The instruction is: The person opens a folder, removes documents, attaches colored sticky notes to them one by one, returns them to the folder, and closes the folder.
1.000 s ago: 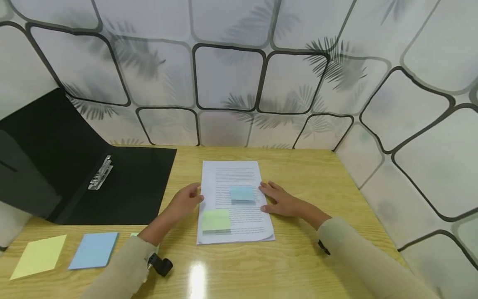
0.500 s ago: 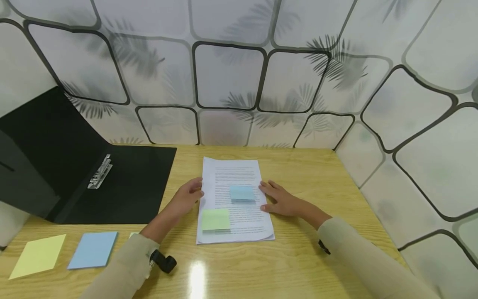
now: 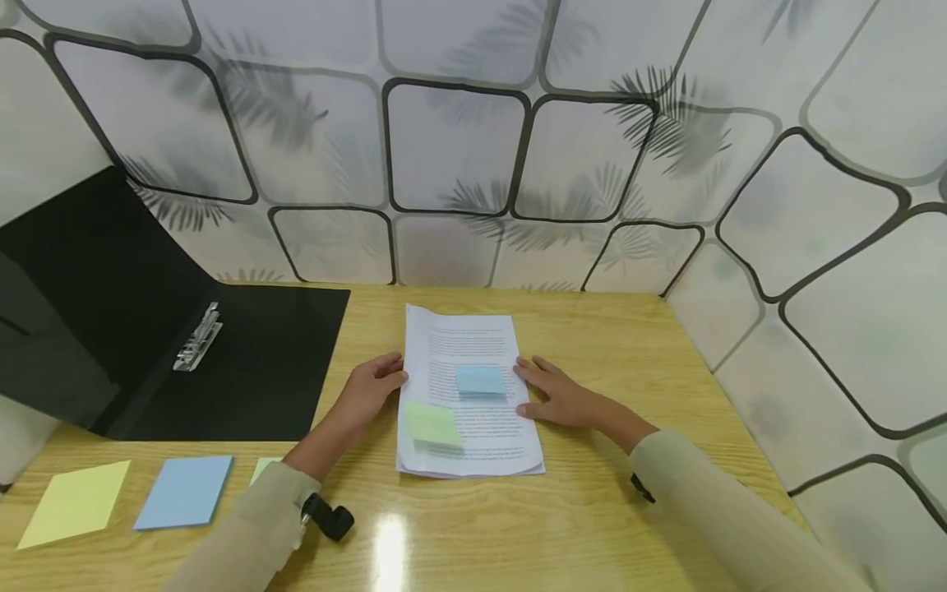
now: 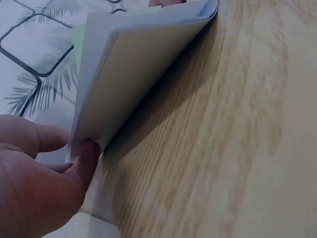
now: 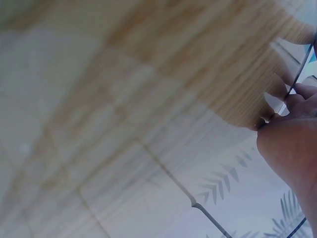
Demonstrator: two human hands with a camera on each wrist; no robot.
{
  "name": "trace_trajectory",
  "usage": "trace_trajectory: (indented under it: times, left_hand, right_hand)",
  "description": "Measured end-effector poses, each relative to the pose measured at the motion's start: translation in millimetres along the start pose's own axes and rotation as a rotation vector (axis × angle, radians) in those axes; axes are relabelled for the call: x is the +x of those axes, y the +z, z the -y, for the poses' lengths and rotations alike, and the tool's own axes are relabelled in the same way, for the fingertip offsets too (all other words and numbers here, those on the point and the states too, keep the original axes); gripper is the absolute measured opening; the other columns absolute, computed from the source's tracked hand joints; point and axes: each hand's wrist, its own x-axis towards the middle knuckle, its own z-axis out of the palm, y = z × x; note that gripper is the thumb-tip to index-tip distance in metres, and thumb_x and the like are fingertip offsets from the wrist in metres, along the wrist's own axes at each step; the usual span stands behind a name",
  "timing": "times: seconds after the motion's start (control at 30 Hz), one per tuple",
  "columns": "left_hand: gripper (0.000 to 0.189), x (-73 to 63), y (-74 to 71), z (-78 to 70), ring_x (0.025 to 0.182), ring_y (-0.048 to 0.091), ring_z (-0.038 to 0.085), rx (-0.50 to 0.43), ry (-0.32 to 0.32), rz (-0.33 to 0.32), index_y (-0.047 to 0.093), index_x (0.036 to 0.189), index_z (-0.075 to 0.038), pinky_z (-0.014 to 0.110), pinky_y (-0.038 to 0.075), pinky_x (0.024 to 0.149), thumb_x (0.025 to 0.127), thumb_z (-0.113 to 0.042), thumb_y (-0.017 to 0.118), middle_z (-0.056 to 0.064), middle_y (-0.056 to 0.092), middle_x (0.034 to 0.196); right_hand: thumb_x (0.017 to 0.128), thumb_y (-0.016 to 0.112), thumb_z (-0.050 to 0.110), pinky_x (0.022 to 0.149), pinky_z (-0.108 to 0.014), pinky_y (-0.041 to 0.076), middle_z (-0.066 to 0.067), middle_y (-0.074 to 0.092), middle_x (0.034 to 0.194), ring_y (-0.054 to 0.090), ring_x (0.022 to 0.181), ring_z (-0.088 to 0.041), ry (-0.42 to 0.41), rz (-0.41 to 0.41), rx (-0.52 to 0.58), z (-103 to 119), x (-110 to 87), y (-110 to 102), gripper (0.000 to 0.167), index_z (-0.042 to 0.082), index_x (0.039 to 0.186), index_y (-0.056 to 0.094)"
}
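Observation:
A stack of printed papers point(image 3: 473, 339) lies in the middle of the table in the head view. On its top sheet are a blue sticky note point(image 3: 479, 379) and a light green sticky note point(image 3: 433, 425). My left hand point(image 3: 367, 388) pinches the stack's left edge between thumb and fingers. In the left wrist view that side of the papers point(image 4: 133, 69) is raised off the wood, its underside showing. Along the right edge, my right hand point(image 3: 558, 396) rests with fingers spread, fingertips touching the papers. The right wrist view shows only part of this hand point(image 5: 292, 134).
A black ring folder point(image 3: 281, 353) stands open at the left, its metal clip point(image 3: 197, 339) showing. Yellow point(image 3: 77, 503), blue point(image 3: 183, 492) and green sticky pads point(image 3: 264, 467) lie at the front left, the green one partly under my left sleeve. A patterned wall point(image 3: 455, 148) borders the table point(image 3: 599, 329).
My left hand has closed on the papers' left edge and raised it. The top left corner has lifted, and the green note has tilted and shifted slightly right. My right hand has stayed put.

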Motion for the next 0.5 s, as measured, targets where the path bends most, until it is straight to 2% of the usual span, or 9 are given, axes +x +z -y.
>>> trace_trajectory:
  times: [0.07, 0.13, 0.27, 0.4, 0.5]
  left_hand:
    - [0.054, -0.2, 1.5, 0.4, 0.142, 0.043, 0.031, 0.016, -0.015, -0.006, 0.033, 0.157, -0.005, 0.045, 0.04, 0.114, 0.106, -0.014, 0.049, 0.019, 0.043, 0.154]
    - [0.052, -1.2, 2.4, 0.8, 0.133, 0.051, 0.032, 0.025, -0.016, -0.003, 0.035, 0.157, -0.007, 0.041, 0.048, 0.103, 0.107, -0.012, 0.047, 0.02, 0.046, 0.151]
    - [0.051, -2.4, 2.6, 1.7, 0.117, 0.063, 0.03, 0.02, -0.009, -0.018, 0.036, 0.156, -0.01, 0.031, 0.054, 0.083, 0.106, -0.008, 0.046, 0.023, 0.052, 0.145]
    - [0.052, -2.1, 2.6, 2.8, 0.112, 0.066, 0.027, -0.001, 0.006, -0.035, 0.038, 0.155, -0.01, 0.029, 0.056, 0.081, 0.105, -0.005, 0.049, 0.023, 0.056, 0.141]
    - [0.052, -1.6, 2.2, 4.1, 0.109, 0.066, 0.024, -0.009, 0.019, -0.046, 0.04, 0.154, -0.01, 0.029, 0.055, 0.081, 0.104, -0.003, 0.05, 0.023, 0.058, 0.138]
  right_hand:
    - [0.099, 0.06, 0.048, 0.121, -0.065, 0.01, -0.011, 0.01, 0.17, -0.001, 0.155, -0.041, -0.002, -0.002, -0.003, 0.0, 0.1, 0.3, 0.085, 0.01, 0.162, 0.018]
    - [0.099, 0.06, 0.049, 0.121, -0.065, 0.011, -0.012, 0.01, 0.17, 0.0, 0.155, -0.042, -0.006, -0.004, -0.004, -0.4, 0.5, 0.8, 0.085, 0.009, 0.162, 0.018]
    - [0.099, 0.06, 0.05, 0.121, -0.065, 0.012, -0.012, 0.011, 0.169, 0.002, 0.155, -0.042, -0.01, -0.009, -0.007, -0.9, 1.5, 0.9, 0.086, 0.009, 0.162, 0.019]
    - [0.098, 0.062, 0.048, 0.121, -0.064, 0.013, -0.015, 0.014, 0.169, 0.005, 0.155, -0.043, -0.019, -0.025, 0.003, -0.3, 0.6, -0.6, 0.085, 0.006, 0.161, 0.022]
    - [0.1, 0.061, 0.043, 0.122, -0.062, 0.015, -0.017, 0.018, 0.167, 0.01, 0.155, -0.042, -0.009, -0.058, 0.05, 0.7, -0.7, -2.2, 0.079, 0.005, 0.16, 0.026]
